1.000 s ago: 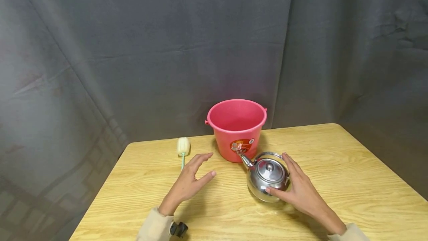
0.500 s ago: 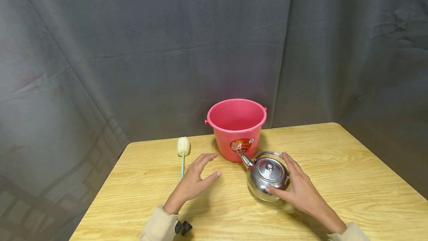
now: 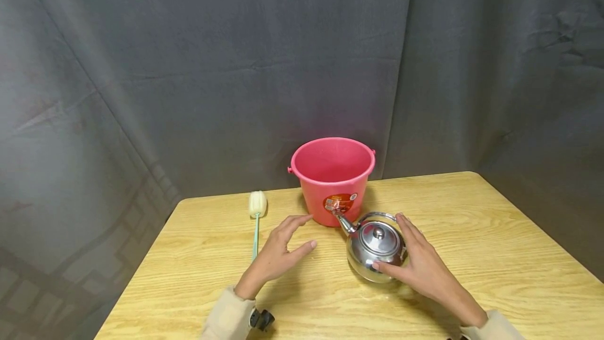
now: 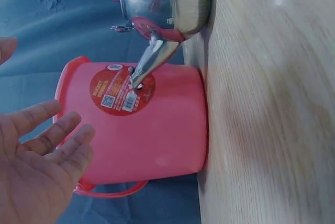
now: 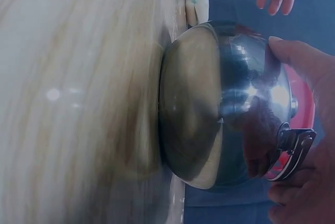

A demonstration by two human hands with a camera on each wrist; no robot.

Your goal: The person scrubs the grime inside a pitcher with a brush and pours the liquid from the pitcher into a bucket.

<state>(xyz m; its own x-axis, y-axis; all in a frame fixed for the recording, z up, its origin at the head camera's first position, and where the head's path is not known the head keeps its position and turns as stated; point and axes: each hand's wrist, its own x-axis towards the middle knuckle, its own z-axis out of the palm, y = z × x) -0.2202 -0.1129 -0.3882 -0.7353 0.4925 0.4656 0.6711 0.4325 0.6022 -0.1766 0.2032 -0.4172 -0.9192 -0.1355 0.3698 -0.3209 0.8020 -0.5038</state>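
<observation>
Two bare hands, lower ctr frame: L hand [image 3: 277, 256] held open, gripping nothing; R hand [image 3: 422, 269] also unclenched, thumb & fingers spread about one round, shiny steel kettle [image 3: 370, 260], upright just R of ctr. One tapered pink plastic bucket [image 3: 313, 193] stands behind, nr mid-frame. One brush w/ cream oval head, thin green handle [image 3: 257, 204] lies L of ctr. All three on one pale wood-grain table [image 3: 472, 214].
</observation>
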